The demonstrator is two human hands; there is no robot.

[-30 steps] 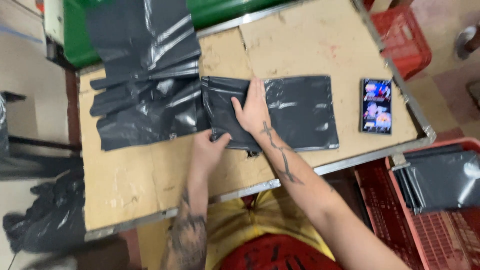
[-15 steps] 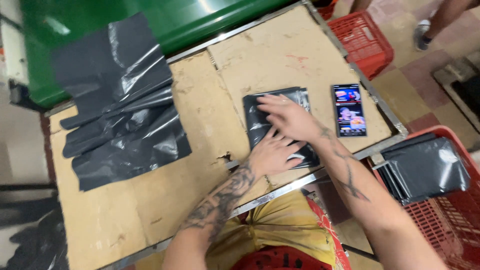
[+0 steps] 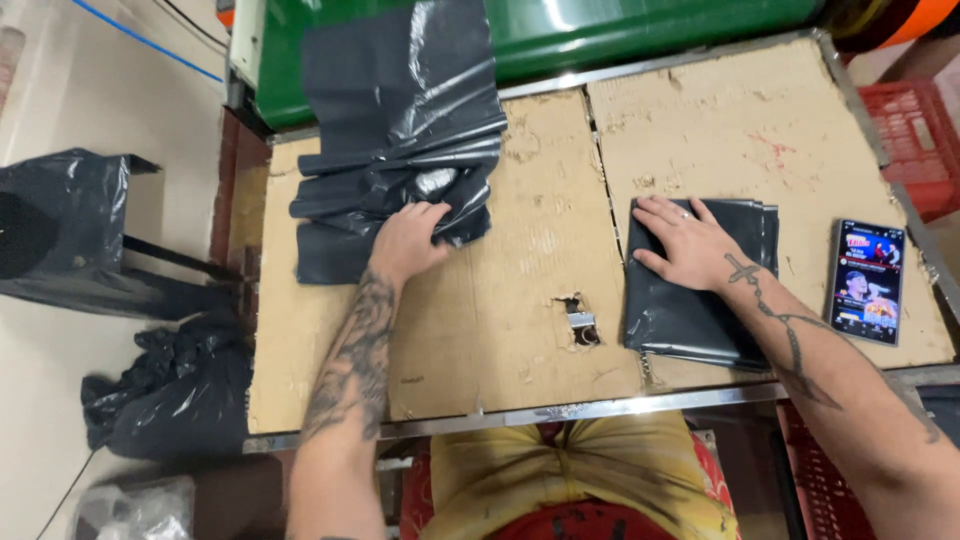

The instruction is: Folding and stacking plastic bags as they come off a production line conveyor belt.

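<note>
A stack of dark grey plastic bags lies spread over the far left of the cardboard-covered table. My left hand rests on the stack's near edge, fingers curled onto the top sheet. A folded dark grey bag lies flat on the right part of the table. My right hand presses on it palm down, fingers spread.
A phone with a lit screen lies right of the folded bag. A green machine stands behind the table. Red crates sit at the right. Black bags lie on the floor at left, beside a black bin.
The bag has gone from half-folded to a compact fold on the right. My left hand left it and reached left onto the bag stack. My right hand stays pressing the folded bag.
</note>
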